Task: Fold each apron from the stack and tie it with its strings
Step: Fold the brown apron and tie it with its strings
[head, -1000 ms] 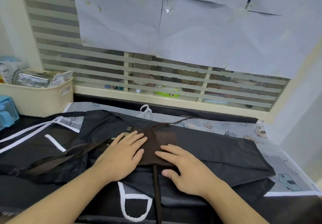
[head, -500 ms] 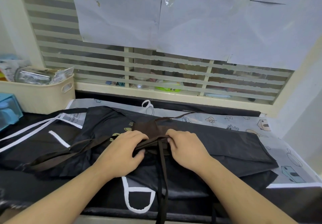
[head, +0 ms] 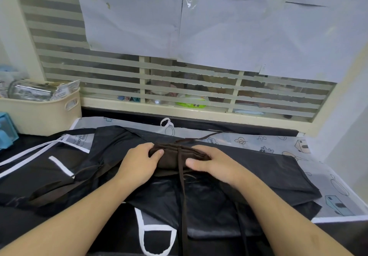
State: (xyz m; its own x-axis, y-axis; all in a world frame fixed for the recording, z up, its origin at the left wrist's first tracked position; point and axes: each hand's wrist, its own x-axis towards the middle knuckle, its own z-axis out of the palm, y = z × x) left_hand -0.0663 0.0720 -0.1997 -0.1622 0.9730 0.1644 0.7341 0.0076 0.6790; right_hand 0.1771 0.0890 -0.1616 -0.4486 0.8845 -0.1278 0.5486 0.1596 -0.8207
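A small folded brown apron bundle (head: 172,157) lies on top of a spread stack of black aprons (head: 249,168) in the middle of the counter. My left hand (head: 139,162) grips the bundle's left end, thumb on top. My right hand (head: 213,163) grips its right end, thumb pressing the front face. A brown string (head: 182,206) runs from the bundle's middle down toward me over the counter edge. Another brown string (head: 203,136) trails off behind it to the right.
A cream basket (head: 41,114) with packets stands at the back left beside a blue box (head: 6,134). White-trimmed black aprons (head: 59,168) lie at the left, and a white loop (head: 155,233) hangs in front. A printed pale sheet (head: 298,146) covers the counter's right. A louvred window closes the back.
Both hands went from lying flat on the brown apron to folding it up into a compact bundle and gripping its ends. The brown string now lies over the bundle's middle.
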